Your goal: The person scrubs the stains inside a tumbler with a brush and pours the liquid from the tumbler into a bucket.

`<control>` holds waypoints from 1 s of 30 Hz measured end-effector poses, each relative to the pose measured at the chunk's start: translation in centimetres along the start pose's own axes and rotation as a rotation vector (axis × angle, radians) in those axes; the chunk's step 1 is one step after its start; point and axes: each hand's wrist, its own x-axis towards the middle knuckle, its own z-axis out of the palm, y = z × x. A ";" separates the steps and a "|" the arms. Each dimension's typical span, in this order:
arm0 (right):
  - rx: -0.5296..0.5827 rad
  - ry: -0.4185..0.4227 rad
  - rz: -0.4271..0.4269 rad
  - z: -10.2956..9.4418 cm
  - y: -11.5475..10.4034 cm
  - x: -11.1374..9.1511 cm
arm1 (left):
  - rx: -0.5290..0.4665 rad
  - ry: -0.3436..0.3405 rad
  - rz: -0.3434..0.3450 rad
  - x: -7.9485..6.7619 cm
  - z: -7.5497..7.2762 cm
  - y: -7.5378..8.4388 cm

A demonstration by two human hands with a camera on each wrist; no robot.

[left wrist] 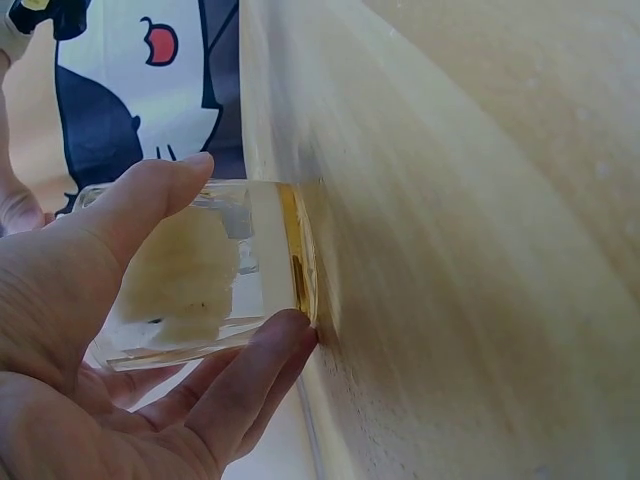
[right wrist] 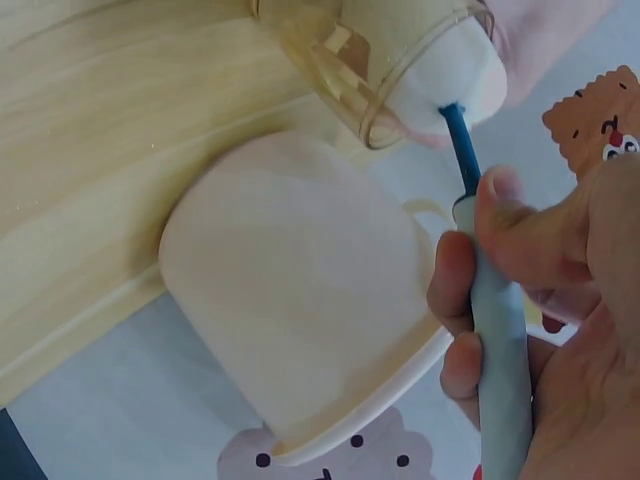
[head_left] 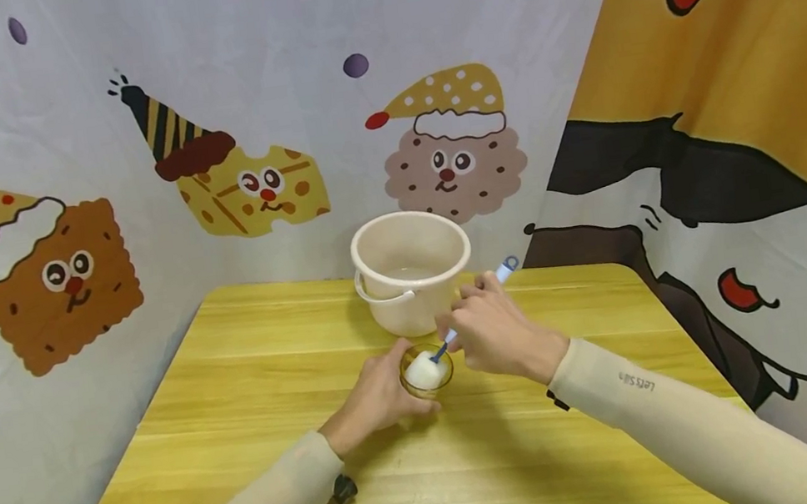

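Table (head_left: 241, 406), yellow wood grain, serves as landmark; cartoon-print cloth (head_left: 139, 192) hangs behind it. Cream bucket (head_left: 412, 272) stands at the table's far middle edge. Small clear glass (head_left: 426, 371) sits on the table just in front of the bucket, white sponge head filling it. Right hand (head_left: 492, 329), fingers and thumb curled, grips the brush handle (right wrist: 497, 370) and holds the sponge end inside the glass. Left hand (head_left: 379, 398) wraps the glass, thumb on one side, fingers on the other. Left wrist view alone shows the glass base flat on the tabletop. Right wrist view alone shows the dark blue stem (right wrist: 460, 150) joining handle to sponge.
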 end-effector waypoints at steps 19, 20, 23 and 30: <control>-0.364 0.144 0.022 0.1 -3.2 -1.6 | 0.000 -0.007 -0.002 0.1 0.0 0.0; -0.391 0.151 0.012 -0.1 -3.5 -1.5 | -0.001 -0.008 -0.004 0.1 0.0 0.0; -0.443 0.170 -0.015 -0.3 -4.0 -1.1 | -0.006 -0.010 -0.007 0.1 -0.1 -0.1; -0.486 0.186 -0.040 -0.5 -4.6 -0.7 | -0.009 -0.024 -0.004 0.1 -0.3 0.0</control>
